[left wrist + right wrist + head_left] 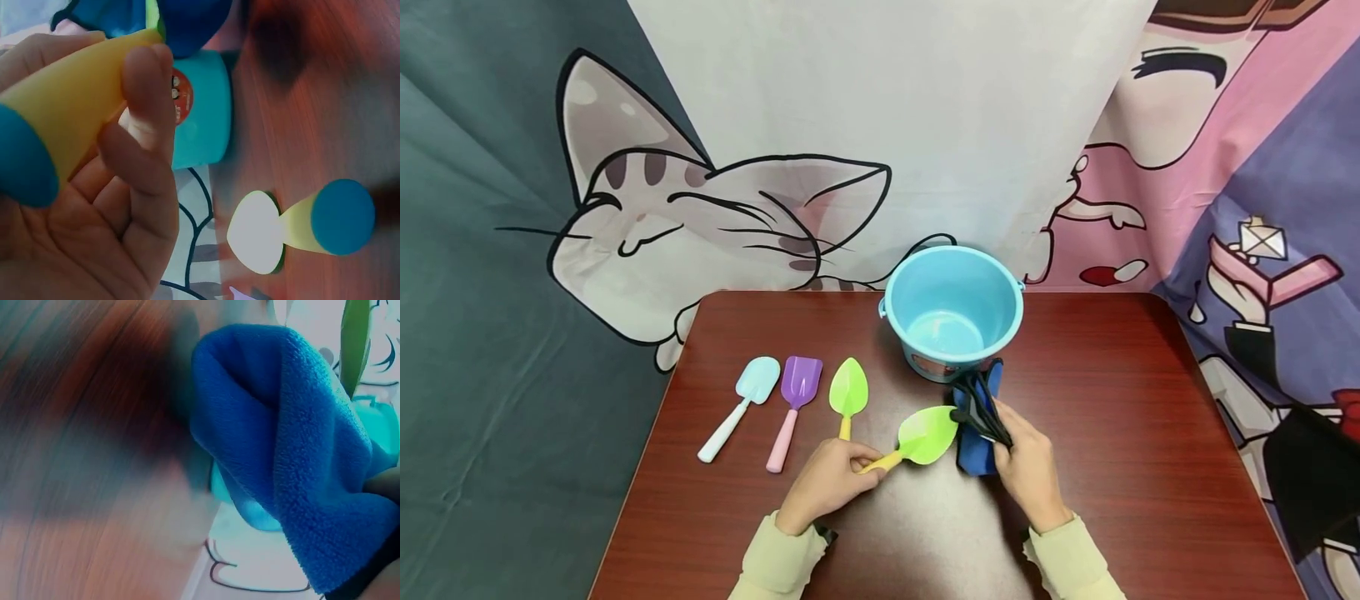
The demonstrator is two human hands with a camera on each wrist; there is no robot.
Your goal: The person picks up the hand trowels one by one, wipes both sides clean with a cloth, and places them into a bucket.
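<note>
My left hand (pixel 826 485) pinches the yellow handle of a toy shovel (pixel 927 435) with a lime-green blade; in the left wrist view the handle (pixel 75 81) ends in a blue cap. In my right hand (pixel 1028 467) is a bunched blue cloth (pixel 976 454) with black edging, gripped by that edge. Fuzzy folds of the cloth (pixel 319 437) fill much of the right wrist view. The held blade's tip meets the cloth's black edge in the head view. A matching green shovel (pixel 849 387) lies just beyond my left hand.
A light-blue bucket (pixel 955 279) stands at the table's back edge, behind the cloth. To the left lie a purple shovel with a pink handle (pixel 784 440) and a pale-blue one with a white handle (pixel 722 433). A cartoon-printed curtain (pixel 850 83) hangs behind the brown table (pixel 1120 417).
</note>
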